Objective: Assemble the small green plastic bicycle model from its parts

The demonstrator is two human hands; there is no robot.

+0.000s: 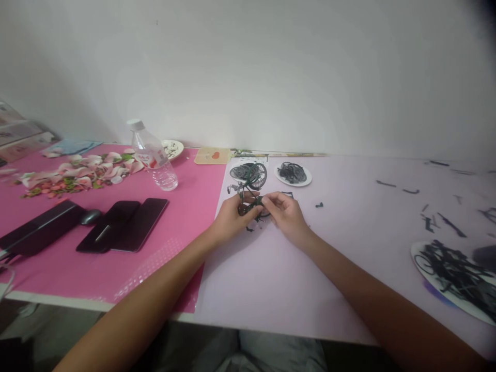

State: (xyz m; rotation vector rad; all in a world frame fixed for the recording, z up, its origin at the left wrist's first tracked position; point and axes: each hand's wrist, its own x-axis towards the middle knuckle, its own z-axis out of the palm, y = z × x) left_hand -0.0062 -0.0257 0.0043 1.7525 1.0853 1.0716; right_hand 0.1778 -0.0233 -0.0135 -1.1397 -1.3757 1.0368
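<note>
A small black model bicycle (pixel 251 192) is held up between my two hands over the pale part of the table. My left hand (pixel 234 214) grips it from the left, its thumb and fingers closed on the frame. From the other side my right hand (pixel 284 211) pinches at the bicycle's lower right part, fingertips pressed together. Whether a separate small part sits in that pinch is hidden. One spoked wheel (pixel 257 176) shows at the top. Just behind stand a white plate with dark wheels (pixel 241 171) and a second white plate (pixel 309 178) of dark parts.
Loose black parts (pixel 451 226) lie scattered to the right, near a heaped plate (pixel 416 253). On the pink mat (pixel 174 274) at left are a clear bottle (pixel 155 160), two phones (pixel 141 225), a black box (pixel 42 227) and flower petals (pixel 85 170). A wall closes the back.
</note>
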